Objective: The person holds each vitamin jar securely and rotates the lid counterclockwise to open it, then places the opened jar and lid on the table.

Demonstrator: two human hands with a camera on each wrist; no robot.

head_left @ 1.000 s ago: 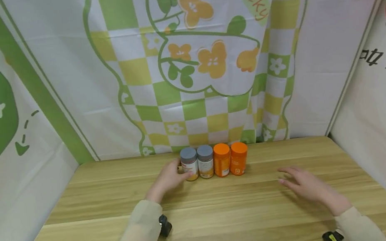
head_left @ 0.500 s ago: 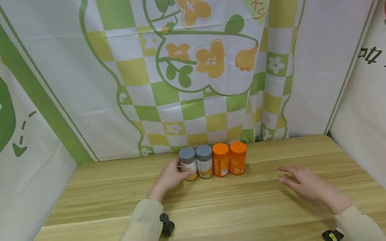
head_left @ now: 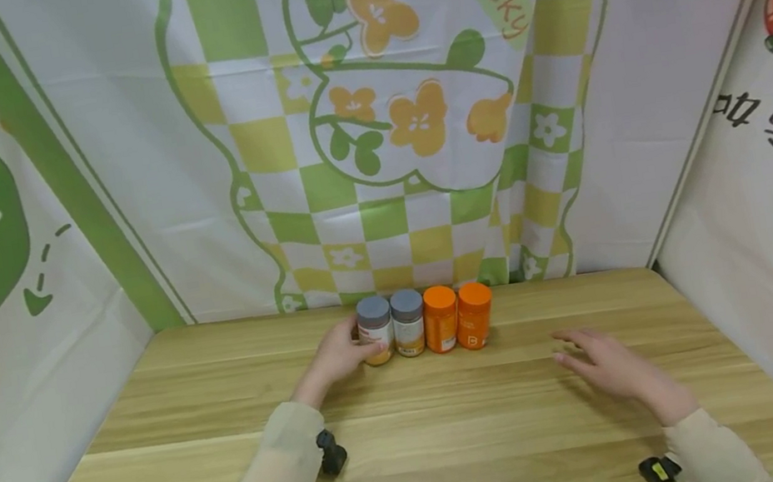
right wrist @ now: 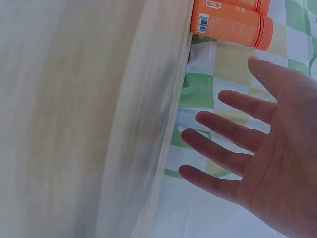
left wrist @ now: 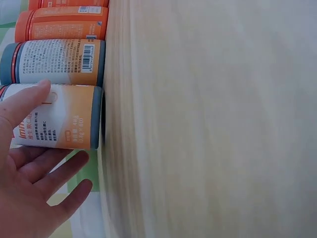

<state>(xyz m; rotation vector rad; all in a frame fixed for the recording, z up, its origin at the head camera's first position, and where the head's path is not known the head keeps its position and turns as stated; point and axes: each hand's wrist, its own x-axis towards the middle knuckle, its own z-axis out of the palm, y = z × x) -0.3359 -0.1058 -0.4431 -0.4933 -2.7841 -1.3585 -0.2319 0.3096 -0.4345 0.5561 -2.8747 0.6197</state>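
Several small jars stand side by side at the back of the wooden table. My left hand (head_left: pixel 340 353) grips the leftmost one, a grey-lidded vitamin jar (left wrist: pixel 59 119), thumb across its white and orange label and the other fingers at its far side. A thin dark strip shows under its base in the left wrist view. Close beside it is a second grey-lidded jar (head_left: pixel 409 323), then an orange jar (head_left: pixel 441 319) and another orange jar (head_left: pixel 474 316) at the right end. Off to their right, my right hand (head_left: pixel 607 366) hovers with fingers spread, holding nothing.
The wooden table (head_left: pixel 450 450) ends at a patterned cloth (head_left: pixel 390 215) hanging behind the jars. Printed cloth walls stand at the left (head_left: pixel 88 322) and right (head_left: pixel 772 230).
The leftmost jar has shifted very slightly toward me relative to its neighbour, with my left hand on it. My right hand has barely moved. The head view has shifted a little.
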